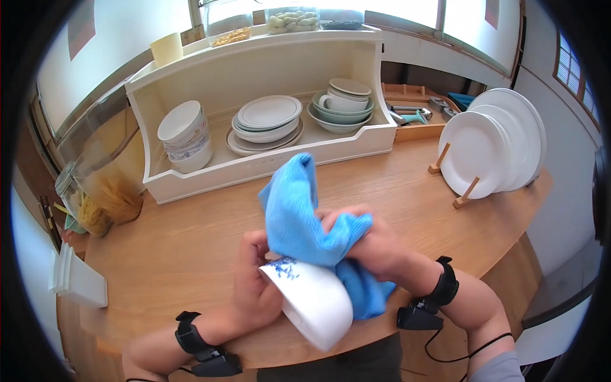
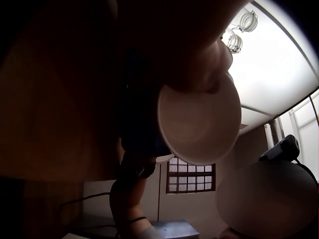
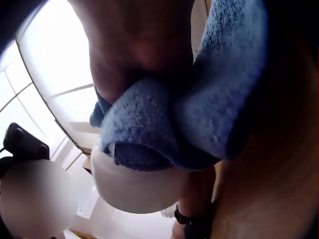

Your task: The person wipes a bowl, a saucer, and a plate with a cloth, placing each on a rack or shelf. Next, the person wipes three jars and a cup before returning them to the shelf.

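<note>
Wiping step: the left hand (image 1: 256, 290) steadies a white bowl (image 1: 318, 305) while the right hand (image 1: 377, 249) works a blue cloth (image 1: 296, 219) on its outer side; judged mid-wipe. Wet or dry: cannot tell.
Next wipe: probably calls for the left fingers to turn the bowl a little and the right fingers to bring the cloth onto the uncovered outer wall. The inside, where no cloth shows, may want a pass too. Slip at the smooth rim seems the main risk.
Left fingers: clamped on the bowl at its rim; in the left wrist view a digit laps over into the mouth.
Blue pattern (image 1: 285, 267): on the bowl's wall, just beside the left fingers.
Bowl place: between the two sets of fingers, just right of the left ones, over the near edge of the table (image 1: 184, 254); contact with it cannot be told.
Bowl mouth: tipped sideways, facing the left wrist; base side toward the right fingers.
Bowl axis: round, no true long axis; mouth-to-base line runs from the left wrist side toward the right fingers.
Cloth: bunched, one fold rising left of the right fingers, a tail hanging below them.
Right fingers: clamped on the cloth, tips mostly hidden in folds.
</note>
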Demonstrator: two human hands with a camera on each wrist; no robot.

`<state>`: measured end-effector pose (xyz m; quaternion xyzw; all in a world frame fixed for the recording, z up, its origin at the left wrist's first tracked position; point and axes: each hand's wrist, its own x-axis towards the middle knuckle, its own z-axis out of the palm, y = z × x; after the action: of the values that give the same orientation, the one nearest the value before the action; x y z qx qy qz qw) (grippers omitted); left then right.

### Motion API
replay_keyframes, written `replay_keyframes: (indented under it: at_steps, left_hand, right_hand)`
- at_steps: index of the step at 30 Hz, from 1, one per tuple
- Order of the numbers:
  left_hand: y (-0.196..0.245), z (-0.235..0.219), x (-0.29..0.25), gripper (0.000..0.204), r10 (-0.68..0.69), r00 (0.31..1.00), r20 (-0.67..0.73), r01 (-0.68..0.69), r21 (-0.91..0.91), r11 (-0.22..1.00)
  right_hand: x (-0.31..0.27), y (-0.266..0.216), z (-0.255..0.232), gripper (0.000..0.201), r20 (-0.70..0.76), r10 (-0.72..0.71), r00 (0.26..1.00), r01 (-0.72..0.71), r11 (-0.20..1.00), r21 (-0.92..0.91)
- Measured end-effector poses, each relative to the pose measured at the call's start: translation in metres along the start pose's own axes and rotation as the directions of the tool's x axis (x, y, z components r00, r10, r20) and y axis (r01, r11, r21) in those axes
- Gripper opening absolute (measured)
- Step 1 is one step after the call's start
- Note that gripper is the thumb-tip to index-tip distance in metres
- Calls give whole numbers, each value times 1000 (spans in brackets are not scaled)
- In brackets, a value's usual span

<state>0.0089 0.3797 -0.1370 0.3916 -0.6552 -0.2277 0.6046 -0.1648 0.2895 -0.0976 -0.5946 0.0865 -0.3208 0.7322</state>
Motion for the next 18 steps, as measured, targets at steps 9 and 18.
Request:
replay_keyframes:
  at_steps: [9, 18]
  left_hand:
    - [-34, -27, 5, 37, 1, 979, -202, 64, 311, 948]
    - [-19, -11, 14, 12, -123, 991, -51, 130, 179, 975]
  right_hand:
    - [-8, 18, 16, 20, -112, 32, 993, -71, 928, -365]
    - [-4, 0, -3, 36, -236, 51, 970, -34, 997, 75]
